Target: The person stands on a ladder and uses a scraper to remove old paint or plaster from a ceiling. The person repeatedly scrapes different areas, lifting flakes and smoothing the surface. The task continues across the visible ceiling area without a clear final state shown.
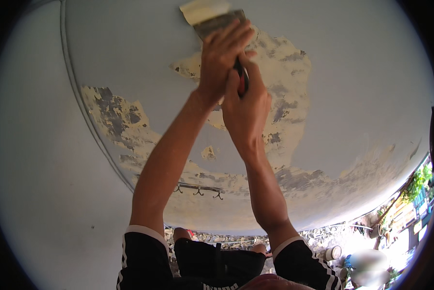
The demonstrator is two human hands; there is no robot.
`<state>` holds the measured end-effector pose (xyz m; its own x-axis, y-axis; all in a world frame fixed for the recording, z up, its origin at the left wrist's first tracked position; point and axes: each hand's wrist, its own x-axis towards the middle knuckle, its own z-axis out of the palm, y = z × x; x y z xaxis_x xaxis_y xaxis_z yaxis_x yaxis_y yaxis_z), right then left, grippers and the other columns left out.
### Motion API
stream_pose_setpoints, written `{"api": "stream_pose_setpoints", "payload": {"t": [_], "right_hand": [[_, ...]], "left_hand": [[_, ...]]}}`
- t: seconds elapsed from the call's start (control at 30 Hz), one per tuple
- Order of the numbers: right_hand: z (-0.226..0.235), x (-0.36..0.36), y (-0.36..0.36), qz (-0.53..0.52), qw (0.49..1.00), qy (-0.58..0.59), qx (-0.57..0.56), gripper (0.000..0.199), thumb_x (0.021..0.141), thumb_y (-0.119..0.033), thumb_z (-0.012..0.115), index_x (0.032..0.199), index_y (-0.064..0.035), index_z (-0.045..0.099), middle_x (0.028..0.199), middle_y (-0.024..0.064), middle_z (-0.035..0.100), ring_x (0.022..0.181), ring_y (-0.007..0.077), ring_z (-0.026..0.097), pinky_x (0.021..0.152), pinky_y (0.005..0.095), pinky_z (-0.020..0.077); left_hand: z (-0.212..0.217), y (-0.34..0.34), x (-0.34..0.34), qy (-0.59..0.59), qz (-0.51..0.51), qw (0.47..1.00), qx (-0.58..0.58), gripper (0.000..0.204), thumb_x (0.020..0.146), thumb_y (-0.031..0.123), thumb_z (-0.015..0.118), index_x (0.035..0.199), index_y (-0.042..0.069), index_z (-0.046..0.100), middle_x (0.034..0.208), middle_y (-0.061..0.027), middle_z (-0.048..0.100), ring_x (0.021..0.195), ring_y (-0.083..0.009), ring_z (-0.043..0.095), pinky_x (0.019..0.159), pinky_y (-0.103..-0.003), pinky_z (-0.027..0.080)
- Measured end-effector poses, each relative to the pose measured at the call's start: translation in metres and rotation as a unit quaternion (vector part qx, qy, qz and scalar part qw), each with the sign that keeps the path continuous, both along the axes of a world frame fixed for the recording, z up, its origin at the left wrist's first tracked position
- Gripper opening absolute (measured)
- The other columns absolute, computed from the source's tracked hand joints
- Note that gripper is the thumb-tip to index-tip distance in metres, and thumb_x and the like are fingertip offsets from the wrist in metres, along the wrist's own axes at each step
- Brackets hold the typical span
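A wide scraper [219, 22] lies against the grey wall near the top of the view. My right hand [248, 99] is closed round its black and red handle. Stretched out flat, the fingers of my left hand [222, 55] press on the back of the blade; its thumb is hidden. Beyond the blade's far edge a cream flap of paint [205, 10] hangs loose. Beneath and to the right of my hands spreads a cream patch [287, 77] with dark flecks, where the grey coat is gone.
Another bared patch [113, 113] lies left, beside a cable [74, 82] running down the wall. A hook rail [197, 187] is fixed lower down. Paint flakes [318, 237] litter the ground, with a round can [333, 253] at right. Green plants [418, 183] stand at the far right.
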<state>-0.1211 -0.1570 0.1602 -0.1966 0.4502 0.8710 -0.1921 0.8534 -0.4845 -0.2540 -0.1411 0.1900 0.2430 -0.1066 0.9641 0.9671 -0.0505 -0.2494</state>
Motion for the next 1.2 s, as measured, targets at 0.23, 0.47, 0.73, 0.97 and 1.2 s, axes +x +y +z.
{"api": "stream_pose_setpoints", "payload": {"t": [0.23,0.47,0.73,0.97,1.2], "right_hand": [[0.099,-0.035,-0.016,0.044,0.996,0.007,0.081,0.030,0.094,-0.011,0.057,0.120,0.0006,0.065,0.084,0.0239,0.071,0.075,0.0393,0.071,0.069,0.0420,0.0557],[0.004,-0.005,-0.027,0.109,0.993,-0.050,0.023,0.029,0.096,-0.010,0.057,0.123,-0.0005,0.063,0.084,0.0264,0.069,0.079,0.0432,0.070,0.067,0.0439,0.0552],[-0.112,0.027,-0.003,0.014,0.998,-0.054,0.011,0.037,0.095,-0.001,0.060,0.132,0.0040,0.059,0.092,0.0244,0.072,0.082,0.0272,0.075,0.070,0.0341,0.0559],[-0.024,-0.005,-0.017,0.016,0.996,-0.074,0.041,0.035,0.096,-0.007,0.060,0.130,-0.0010,0.062,0.088,0.0254,0.070,0.078,0.0347,0.074,0.066,0.0342,0.0548],[0.040,-0.067,-0.035,0.079,0.992,-0.038,0.087,0.029,0.093,-0.016,0.062,0.120,-0.0032,0.066,0.086,0.0240,0.071,0.080,0.0403,0.072,0.071,0.0432,0.0563]], "left_hand": [[0.103,-0.047,-0.028,0.004,0.064,0.997,0.034,0.041,0.095,0.020,0.064,0.129,-0.002,0.064,0.136,-0.0178,0.062,0.133,-0.0320,0.054,0.112,-0.046,0.039],[-0.021,-0.051,-0.022,-0.026,0.024,0.999,-0.009,0.053,0.085,0.014,0.074,0.134,0.003,0.060,0.142,-0.0146,0.059,0.134,-0.0346,0.053,0.107,-0.046,0.041],[-0.119,-0.024,0.033,-0.089,0.025,0.988,-0.121,0.059,0.089,0.021,0.074,0.142,0.005,0.055,0.149,-0.0097,0.053,0.141,-0.0278,0.047,0.114,-0.047,0.034],[-0.048,-0.027,-0.002,-0.090,0.020,0.996,-0.001,0.054,0.086,0.020,0.075,0.136,0.007,0.060,0.145,-0.0086,0.058,0.139,-0.0274,0.048,0.111,-0.045,0.035],[0.021,-0.058,-0.085,0.008,0.092,0.993,0.073,0.048,0.087,0.018,0.074,0.130,0.003,0.063,0.139,-0.0145,0.061,0.134,-0.0301,0.053,0.111,-0.045,0.036]]}}
